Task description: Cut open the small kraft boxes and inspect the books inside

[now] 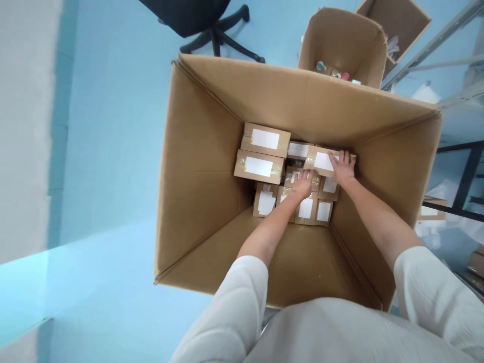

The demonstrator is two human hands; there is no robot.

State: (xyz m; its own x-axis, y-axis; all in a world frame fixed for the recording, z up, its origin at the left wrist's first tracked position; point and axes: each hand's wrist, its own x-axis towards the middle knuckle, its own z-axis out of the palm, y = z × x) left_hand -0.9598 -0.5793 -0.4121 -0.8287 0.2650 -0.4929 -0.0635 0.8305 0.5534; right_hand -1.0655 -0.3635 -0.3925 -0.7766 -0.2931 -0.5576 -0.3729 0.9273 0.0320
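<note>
I look down into a large open cardboard carton (pixel 196 166) on a blue floor. Several small brown boxes with white labels lie on its bottom. My right hand (pixel 343 166) rests with fingers spread flat on top of a labelled small box (pixel 319 160) at the far right of the pile. My left hand (pixel 303 183) reaches down beside it, fingers curled on the near left edge of that same box, above lower boxes (pixel 306 207). Two more labelled boxes (pixel 264 138) (pixel 259 166) are stacked at the far left of the pile.
A second, smaller open carton (pixel 340 43) with small items inside stands beyond the big one, another carton (pixel 397 20) behind it. A black office chair base (pixel 215 35) is at the top. Metal shelving (pixel 454 75) runs along the right. A pale wall borders the left.
</note>
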